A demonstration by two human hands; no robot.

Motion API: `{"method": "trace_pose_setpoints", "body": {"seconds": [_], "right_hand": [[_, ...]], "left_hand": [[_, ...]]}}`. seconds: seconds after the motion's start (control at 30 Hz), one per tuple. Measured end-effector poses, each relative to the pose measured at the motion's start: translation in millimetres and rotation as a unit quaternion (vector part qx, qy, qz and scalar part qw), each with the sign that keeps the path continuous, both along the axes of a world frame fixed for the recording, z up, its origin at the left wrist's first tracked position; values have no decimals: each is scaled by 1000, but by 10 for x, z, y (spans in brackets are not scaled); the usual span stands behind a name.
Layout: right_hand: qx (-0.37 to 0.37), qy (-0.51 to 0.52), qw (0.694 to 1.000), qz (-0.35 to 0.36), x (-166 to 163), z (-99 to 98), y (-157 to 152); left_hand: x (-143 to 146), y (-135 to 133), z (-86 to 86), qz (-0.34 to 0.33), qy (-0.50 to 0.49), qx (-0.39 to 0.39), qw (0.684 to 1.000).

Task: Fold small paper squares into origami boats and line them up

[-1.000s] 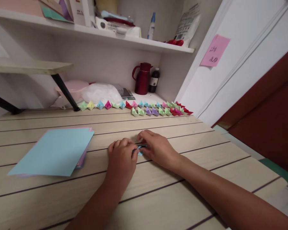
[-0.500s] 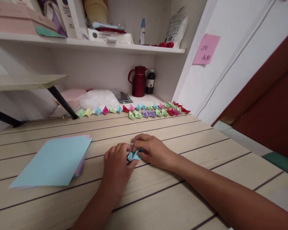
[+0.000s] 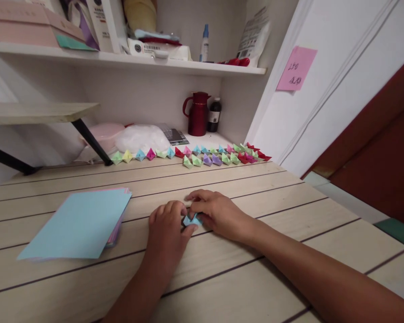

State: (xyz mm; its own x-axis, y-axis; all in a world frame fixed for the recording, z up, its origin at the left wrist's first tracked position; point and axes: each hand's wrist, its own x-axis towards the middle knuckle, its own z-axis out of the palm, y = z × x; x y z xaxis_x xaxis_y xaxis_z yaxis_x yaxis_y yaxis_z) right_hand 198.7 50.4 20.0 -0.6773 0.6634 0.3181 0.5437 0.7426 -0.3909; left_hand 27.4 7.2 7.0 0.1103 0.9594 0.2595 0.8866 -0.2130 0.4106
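Note:
Both of my hands meet at the middle of the wooden table [image 3: 242, 287]. My left hand [image 3: 166, 229] and my right hand [image 3: 215, 213] pinch a small folded light-blue paper piece [image 3: 191, 220] between their fingertips, close to the tabletop. Most of the piece is hidden by my fingers. To the left lies a stack of coloured square paper sheets [image 3: 79, 223] with a light-blue sheet on top. Along the table's far edge stand rows of several small folded paper boats [image 3: 202, 154] in green, yellow, blue, pink, purple and red.
Behind the boats are a dark red jug [image 3: 198, 114], a dark bottle [image 3: 214, 115], a pink bowl [image 3: 103, 134] and a white plastic bag [image 3: 141, 137]. A shelf [image 3: 128, 60] above carries boxes and bottles. A pink sticky note [image 3: 296, 68] hangs on the white panel at right.
The light-blue piece, almost hidden between my fingers a second ago, now shows more between both hands. My hands stayed in nearly the same spot; the camera shifted slightly.

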Motion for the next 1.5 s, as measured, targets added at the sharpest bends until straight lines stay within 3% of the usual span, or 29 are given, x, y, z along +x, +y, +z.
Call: {"method": "trace_pose_setpoints", "body": {"seconds": [0.17, 0.27, 0.53, 0.77, 1.0, 1.1, 1.23, 1.37, 1.5], "right_hand": [[7, -51, 998, -41, 2, 38, 12], [-3, -23, 998, -56, 17, 17, 39], [-42, 28, 996, -76, 86, 40, -1], [54, -36, 994, -83, 111, 148, -111], [87, -5, 992, -88, 160, 138, -108], [56, 30, 994, -91, 151, 116, -97], [-38, 63, 993, -96, 119, 72, -76], [-108, 110, 981, -119, 81, 25, -74], [-175, 192, 961, -92, 44, -12, -79]], "left_hand": [[-6, 5, -3, -1, -11, -2, 1000], [-14, 9, -21, 0, -32, 3, 999], [-40, 27, -74, -78, -116, 36, 990], [-50, 29, -73, -121, -115, 85, 982], [-13, 11, -49, -110, -92, 73, 987], [-4, 0, -28, -96, -111, 65, 987], [-2, -5, 6, -96, -140, 29, 985], [-7, -17, 49, -75, -164, -3, 984], [-24, -29, 79, -59, -217, 2, 974]]}}
